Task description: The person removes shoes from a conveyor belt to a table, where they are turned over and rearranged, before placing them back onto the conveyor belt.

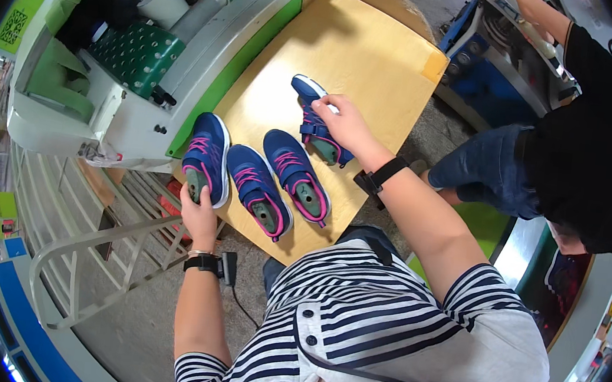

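Four blue and pink shoes lie on the tan bench. They look light and soft. The left hand grips the left shoe's heel. The right hand pinches the far shoe's top.

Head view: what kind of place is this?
Probably a shoe factory floor. Four matching navy-and-pink shoes lie on a bare plywood worktable; a large green-and-white machine stands beside it, and a second person in black works at blue equipment nearby.
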The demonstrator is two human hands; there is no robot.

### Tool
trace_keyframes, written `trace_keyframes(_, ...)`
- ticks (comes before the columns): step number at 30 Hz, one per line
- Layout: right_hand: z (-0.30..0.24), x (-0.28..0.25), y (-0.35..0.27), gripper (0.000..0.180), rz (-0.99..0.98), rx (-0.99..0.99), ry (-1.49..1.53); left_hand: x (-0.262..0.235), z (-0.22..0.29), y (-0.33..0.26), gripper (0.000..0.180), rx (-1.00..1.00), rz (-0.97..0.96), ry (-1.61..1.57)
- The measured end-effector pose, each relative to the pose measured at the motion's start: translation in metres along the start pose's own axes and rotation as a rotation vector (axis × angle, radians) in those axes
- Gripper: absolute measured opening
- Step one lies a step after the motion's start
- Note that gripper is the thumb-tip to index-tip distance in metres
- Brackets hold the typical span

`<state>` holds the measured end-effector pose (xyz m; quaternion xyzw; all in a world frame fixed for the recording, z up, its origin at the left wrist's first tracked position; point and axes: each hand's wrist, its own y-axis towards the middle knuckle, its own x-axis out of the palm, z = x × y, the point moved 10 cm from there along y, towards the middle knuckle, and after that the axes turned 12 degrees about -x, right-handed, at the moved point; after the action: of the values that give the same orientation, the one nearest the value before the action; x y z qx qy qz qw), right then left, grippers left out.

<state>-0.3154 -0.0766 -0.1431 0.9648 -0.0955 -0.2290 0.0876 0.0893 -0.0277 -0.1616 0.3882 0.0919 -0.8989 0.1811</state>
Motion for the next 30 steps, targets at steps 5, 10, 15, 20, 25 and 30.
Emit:
trace_keyframes(5, -0.005, 0.03, -0.004, 0.044, -0.133, 0.234, 0.327, 0.005, 0.033, -0.009, 0.065, 0.082, 0.055, 0.268)
trace_keyframes(10, -0.02, 0.058, 0.006, 0.042, 0.05, 0.437, 0.863, 0.051, 0.169, -0.085, 0.092, 0.429, -0.534, -0.111)
trace_keyframes(15, -0.075, 0.083, 0.028, 0.046, 0.081, 0.428, 1.192, 0.117, 0.177, -0.138, 0.101, -0.381, -1.394, -0.824)
trace_keyframes(20, -0.075, 0.067, 0.042, 0.042, 0.192, 0.302, 1.084, 0.112, 0.18, -0.139, 0.09, -0.471, -1.329, -0.945)
trace_keyframes(25, -0.087, 0.052, 0.045, 0.028, 0.123, -0.12, 0.216, 0.112, 0.171, -0.139, 0.075, -0.603, -1.211, -1.026)
trace_keyframes(30, -0.115, 0.087, 0.021, 0.016, -0.262, -0.406, -0.228, 0.119, 0.157, -0.142, 0.072, -0.618, -1.2, -1.045)
